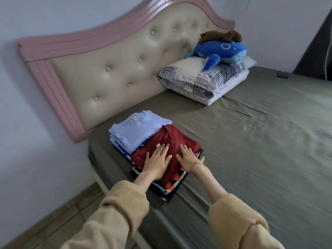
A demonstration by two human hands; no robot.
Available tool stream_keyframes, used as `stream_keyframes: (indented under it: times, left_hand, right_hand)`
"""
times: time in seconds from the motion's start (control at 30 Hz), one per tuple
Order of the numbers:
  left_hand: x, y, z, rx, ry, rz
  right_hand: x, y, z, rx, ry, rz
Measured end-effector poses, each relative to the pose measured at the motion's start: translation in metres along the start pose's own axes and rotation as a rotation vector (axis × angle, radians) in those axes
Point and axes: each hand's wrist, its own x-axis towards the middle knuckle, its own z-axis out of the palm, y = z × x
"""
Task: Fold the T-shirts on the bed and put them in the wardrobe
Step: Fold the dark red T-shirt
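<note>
folded t-shirts (167, 146) on bed (251, 141); pillow (201, 78) behind, right

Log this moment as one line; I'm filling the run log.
stage: folding | left hand: flat on red shirt | right hand: flat on red shirt | blue shirt: folded, beside | wardrobe: unseen

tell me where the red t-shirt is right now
The red T-shirt lies folded atop the near stack, under both hands, right of the light blue T-shirt.

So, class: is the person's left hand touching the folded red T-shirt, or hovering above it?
Touching. The head view shows the left hand lying flat with straight fingers on the red T-shirt, no gap visible beneath the palm.
</note>
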Motion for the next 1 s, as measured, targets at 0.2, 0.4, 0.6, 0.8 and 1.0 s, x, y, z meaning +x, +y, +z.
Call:
stream_keyframes:
  times: [0.2, 0.4, 0.6, 0.8, 1.0]
  left_hand:
    - [-0.022, 0.012, -0.042, -0.119, -0.053, -0.1]
    - [-0.045, 0.016, -0.08, -0.413, 0.04, -0.438]
    - [-0.044, 0.023, -0.089, -0.773, 0.027, -0.816]
    - [-0.03, 0.021, -0.058, -1.021, 0.079, -1.085]
    - [-0.015, 0.027, -0.017, -1.027, 0.245, -1.213]
  right_hand:
    - [-0.01, -0.017, -0.042, -0.043, -0.101, -0.008]
    - [-0.013, -0.046, -0.07, 0.011, -0.185, -0.012]
    - [-0.001, -0.06, -0.076, 0.038, -0.16, 0.002]
    - [0.031, -0.028, -0.077, 0.041, -0.126, 0.073]
    - [0.074, 0.005, -0.066, 0.161, -0.123, 0.058]
